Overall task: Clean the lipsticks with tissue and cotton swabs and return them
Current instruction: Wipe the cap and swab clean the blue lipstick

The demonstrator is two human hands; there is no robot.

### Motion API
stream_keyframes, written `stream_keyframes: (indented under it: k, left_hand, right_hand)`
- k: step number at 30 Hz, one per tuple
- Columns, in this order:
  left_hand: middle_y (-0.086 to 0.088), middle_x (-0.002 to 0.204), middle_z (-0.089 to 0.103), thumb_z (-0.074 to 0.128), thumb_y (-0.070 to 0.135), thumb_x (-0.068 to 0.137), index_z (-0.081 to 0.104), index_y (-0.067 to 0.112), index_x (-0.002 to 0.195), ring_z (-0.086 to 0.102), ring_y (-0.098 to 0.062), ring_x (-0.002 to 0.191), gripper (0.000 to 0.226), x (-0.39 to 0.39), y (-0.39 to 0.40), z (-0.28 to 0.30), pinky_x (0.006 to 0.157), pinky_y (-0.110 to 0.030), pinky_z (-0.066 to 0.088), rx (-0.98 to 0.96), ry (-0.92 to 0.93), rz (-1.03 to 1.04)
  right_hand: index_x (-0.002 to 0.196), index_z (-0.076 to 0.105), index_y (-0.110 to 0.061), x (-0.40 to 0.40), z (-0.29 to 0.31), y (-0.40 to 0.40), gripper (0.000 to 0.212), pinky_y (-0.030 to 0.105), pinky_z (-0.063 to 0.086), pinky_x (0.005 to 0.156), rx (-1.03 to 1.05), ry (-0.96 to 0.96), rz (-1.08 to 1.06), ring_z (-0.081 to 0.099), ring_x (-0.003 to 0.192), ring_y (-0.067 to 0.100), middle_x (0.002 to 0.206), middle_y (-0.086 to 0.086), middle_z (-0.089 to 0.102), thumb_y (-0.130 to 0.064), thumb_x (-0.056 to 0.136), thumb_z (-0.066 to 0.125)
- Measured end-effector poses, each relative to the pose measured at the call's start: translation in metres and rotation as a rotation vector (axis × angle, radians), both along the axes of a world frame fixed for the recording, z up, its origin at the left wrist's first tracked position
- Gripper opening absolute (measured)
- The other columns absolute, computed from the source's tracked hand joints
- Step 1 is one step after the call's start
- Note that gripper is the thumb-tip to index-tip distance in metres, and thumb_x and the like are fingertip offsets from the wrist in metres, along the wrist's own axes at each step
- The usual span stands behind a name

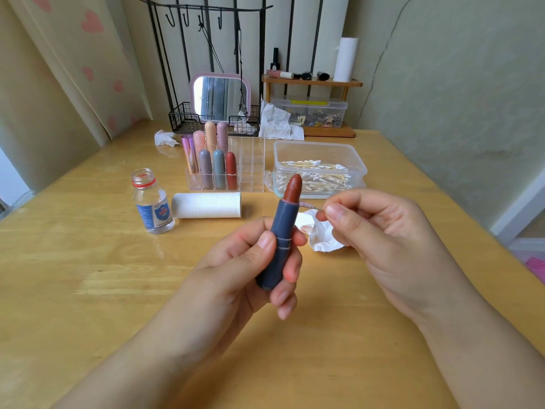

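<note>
Centre of the frame: an uncapped lipstick with a dark blue case is held nearly upright, tilted slightly to the right, by the left hand; the thumb is pressed against the front of the case and the fingers are curled round its far side; the brown-red bullet is extended above the case rim. To the right of centre, a cotton swab is pinched between thumb and forefinger of the right hand, the remaining fingers being curled inward; the swab's pink-stained tip is laid against the rim of the case, at the base of the bullet. A crumpled tissue, marked with a reddish smear, is seen on the wooden table just behind the two hands.

Upper middle of the frame — a clear acrylic organiser is shown with seven capped lipsticks standing in its left compartments; its right compartments are seen through; a clear plastic box of cotton swabs is placed just to its right. A toilet-paper roll is laid on its side in front of the organiser; an uncapped clear bottle stands at its left end. Further back, a pink-framed mirror and a white paper roll on a small wooden shelf are visible.
</note>
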State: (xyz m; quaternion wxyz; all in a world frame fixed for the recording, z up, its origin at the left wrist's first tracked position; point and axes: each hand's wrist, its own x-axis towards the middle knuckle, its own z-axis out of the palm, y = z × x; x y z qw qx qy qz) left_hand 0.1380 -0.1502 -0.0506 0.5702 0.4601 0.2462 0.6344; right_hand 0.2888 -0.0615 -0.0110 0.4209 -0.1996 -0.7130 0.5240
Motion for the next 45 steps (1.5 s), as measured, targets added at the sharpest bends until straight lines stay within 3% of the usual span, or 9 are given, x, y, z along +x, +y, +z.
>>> stream_keyframes:
  k: [13,17,20,24,26,28,31,36,45]
  left_hand:
    - [-0.007,0.078,0.056,0.061,0.032,0.087,0.065,0.006,0.104,0.05,-0.015,0.061,0.031,0.0,0.0,0.0,0.057,-0.029,0.048,0.001,-0.035,-0.039]
    - [-0.007,0.074,0.053,0.062,0.031,0.086,0.064,0.004,0.111,0.048,-0.015,0.058,0.037,-0.002,0.004,0.0,0.055,-0.03,0.047,-0.056,-0.146,-0.021]
    - [-0.007,0.07,0.049,0.069,0.032,0.081,0.062,0.008,0.104,0.042,-0.016,0.052,0.034,-0.004,0.005,0.002,0.051,-0.029,0.044,-0.082,-0.219,0.008]
    - [-0.008,0.069,0.047,0.07,0.017,0.079,0.052,0.011,0.094,0.042,-0.017,0.052,0.024,-0.001,0.0,0.005,0.05,-0.028,0.043,-0.09,-0.162,0.06]
    - [-0.009,0.072,0.053,0.061,0.016,0.085,0.057,0.007,0.094,0.048,-0.018,0.057,0.014,0.002,-0.001,0.005,0.052,-0.029,0.046,-0.111,-0.115,0.1]
    - [-0.01,0.075,0.058,0.052,0.019,0.086,0.063,0.005,0.094,0.053,-0.019,0.061,0.02,0.004,0.0,0.006,0.054,-0.031,0.049,-0.142,-0.076,0.137]
    - [-0.009,0.073,0.056,0.049,0.022,0.085,0.067,0.006,0.094,0.051,-0.018,0.06,0.026,0.007,0.0,0.007,0.055,-0.03,0.05,-0.153,-0.05,0.163]
    - [-0.006,0.073,0.053,0.048,0.022,0.086,0.061,0.004,0.098,0.046,-0.015,0.059,0.024,0.009,-0.002,0.008,0.056,-0.027,0.047,-0.142,0.026,0.195]
    - [-0.003,0.075,0.052,0.048,0.023,0.087,0.062,0.009,0.097,0.044,-0.014,0.063,0.022,0.008,-0.002,0.006,0.059,-0.025,0.046,-0.112,0.138,0.236]
  right_hand:
    - [0.068,0.069,-0.022,-0.004,-0.003,-0.002,0.013,0.012,0.039,0.057,-0.073,-0.031,-0.053,0.046,0.053,-0.001,0.064,-0.012,0.063,-0.025,0.08,0.065]
    - [0.073,0.068,-0.017,-0.004,-0.003,-0.001,0.015,0.01,0.038,0.053,-0.095,-0.037,-0.148,0.045,0.049,-0.001,0.056,-0.012,0.058,-0.017,0.086,0.061]
    - [0.074,0.068,-0.014,-0.004,-0.001,-0.002,0.014,0.009,0.036,0.05,-0.08,-0.028,-0.167,0.044,0.046,0.0,0.05,-0.014,0.054,-0.016,0.086,0.061]
    - [0.074,0.07,-0.019,-0.003,0.002,-0.007,0.011,0.01,0.038,0.053,0.036,-0.036,-0.137,0.046,0.051,0.001,0.063,0.01,0.061,-0.027,0.08,0.065]
    - [0.074,0.07,-0.021,-0.003,0.002,-0.009,0.013,0.009,0.043,0.06,0.087,-0.049,-0.14,0.054,0.061,0.002,0.072,0.005,0.068,-0.028,0.079,0.06]
    - [0.072,0.07,-0.022,-0.002,0.002,-0.009,0.013,0.009,0.044,0.064,0.113,-0.053,-0.143,0.056,0.064,0.0,0.068,-0.004,0.067,-0.028,0.08,0.06]
    - [0.079,0.069,-0.026,-0.002,0.0,-0.008,0.01,0.017,0.045,0.064,0.148,-0.081,-0.147,0.055,0.063,0.013,0.068,0.007,0.064,-0.031,0.08,0.061]
    - [0.084,0.068,-0.026,-0.002,-0.001,-0.009,0.009,0.013,0.039,0.056,0.203,-0.105,-0.154,0.044,0.056,0.006,0.062,0.012,0.053,-0.031,0.08,0.061]
    - [0.083,0.068,-0.026,-0.002,0.0,-0.01,0.009,0.016,0.037,0.054,0.199,-0.11,-0.14,0.044,0.056,0.016,0.063,0.017,0.054,-0.03,0.081,0.061]
